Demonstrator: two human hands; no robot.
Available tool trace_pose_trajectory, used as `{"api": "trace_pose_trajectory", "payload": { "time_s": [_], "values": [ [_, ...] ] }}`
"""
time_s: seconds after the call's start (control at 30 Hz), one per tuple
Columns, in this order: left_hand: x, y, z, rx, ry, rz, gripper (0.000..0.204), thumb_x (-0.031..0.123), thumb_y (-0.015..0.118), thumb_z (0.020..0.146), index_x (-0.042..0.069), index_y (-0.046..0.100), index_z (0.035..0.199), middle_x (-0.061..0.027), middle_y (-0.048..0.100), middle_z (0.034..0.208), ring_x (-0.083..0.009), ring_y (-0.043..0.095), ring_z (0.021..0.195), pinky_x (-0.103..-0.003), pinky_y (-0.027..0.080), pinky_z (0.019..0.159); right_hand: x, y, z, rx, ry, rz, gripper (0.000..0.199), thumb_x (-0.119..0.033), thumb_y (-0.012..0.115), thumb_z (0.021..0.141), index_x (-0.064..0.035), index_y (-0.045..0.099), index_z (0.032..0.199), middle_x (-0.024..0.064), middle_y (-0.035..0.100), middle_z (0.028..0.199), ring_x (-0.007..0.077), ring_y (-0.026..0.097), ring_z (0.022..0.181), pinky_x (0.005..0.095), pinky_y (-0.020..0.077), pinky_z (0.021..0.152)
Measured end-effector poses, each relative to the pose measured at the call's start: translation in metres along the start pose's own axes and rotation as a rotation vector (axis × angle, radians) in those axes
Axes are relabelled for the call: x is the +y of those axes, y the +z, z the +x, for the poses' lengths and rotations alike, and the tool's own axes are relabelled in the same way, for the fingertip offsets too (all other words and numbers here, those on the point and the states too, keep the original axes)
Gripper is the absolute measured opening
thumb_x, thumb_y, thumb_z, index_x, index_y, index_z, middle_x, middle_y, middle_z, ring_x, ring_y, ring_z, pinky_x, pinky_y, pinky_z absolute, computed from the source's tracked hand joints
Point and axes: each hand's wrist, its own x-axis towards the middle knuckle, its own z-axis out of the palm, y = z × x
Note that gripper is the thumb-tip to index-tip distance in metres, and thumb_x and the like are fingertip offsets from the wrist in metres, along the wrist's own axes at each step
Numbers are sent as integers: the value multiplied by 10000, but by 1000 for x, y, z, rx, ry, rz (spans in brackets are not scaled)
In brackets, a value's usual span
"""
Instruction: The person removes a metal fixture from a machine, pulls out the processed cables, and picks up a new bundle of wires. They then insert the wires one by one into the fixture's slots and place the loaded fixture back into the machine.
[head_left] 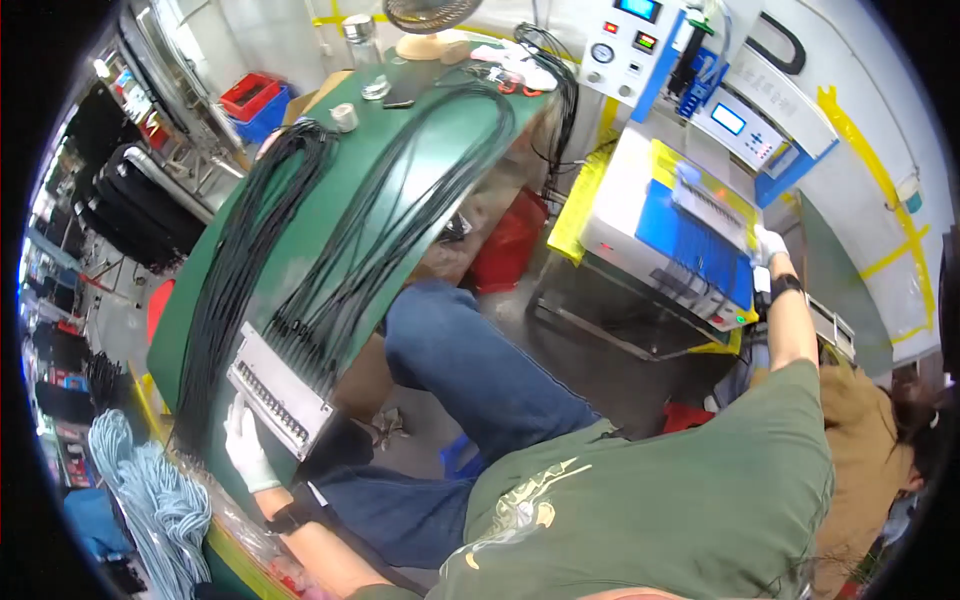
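Observation:
My left hand point(247, 447), in a white glove, rests on the green table beside a flat pale holder point(287, 378) with a row of small dark connectors along it. Its fingers are stretched out along the holder's near-left edge. Thin black cables point(385, 220) run from that holder up the table in a long loop. My right hand point(771, 246), also gloved, reaches to the right edge of a white bench machine with a blue top point(655, 222). Close to its fingers lies a second holder point(708, 203) with a row of connectors; black cables cross the blue top. Its finger grip is blurred.
Another black cable bundle point(255, 220) lies along the green table point(225, 262). A glass bottle point(367, 60), phone point(398, 101) and fan point(430, 12) are at its far end. Control boxes point(625, 50) stand behind the machine. Light-blue cables point(150, 500) hang at lower left; another person point(865, 440) sits at right.

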Motion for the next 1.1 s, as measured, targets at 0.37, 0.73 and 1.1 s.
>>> {"api": "trace_pose_trajectory", "payload": {
  "time_s": [0.37,0.73,1.1],
  "values": [
    [18,-15,-9,47,10,145,347,167,547,1007,8,650,1298,-80,646,1358,-274,470,1382,-390,173,1224,50,79,38,242,-29,-190,555,-534,658,915,-54,709,1189,209,709,1056,322,643,998,450,497,858],
    [97,8,-27,279,60,-83,403,128,594,974,-29,594,1346,-161,634,1338,-254,591,1238,-351,420,1089,-168,113,-114,166,-564,-100,407,-420,606,984,-15,637,946,67,599,850,222,570,824,307,467,809],
    [205,110,-97,-386,-61,-910,632,97,699,878,-47,452,1442,-167,575,1381,-306,564,1273,-389,460,1073,-417,381,-420,-956,-1182,8,386,-431,649,938,-46,671,921,51,598,798,119,561,804,315,475,737]
  ]
}}
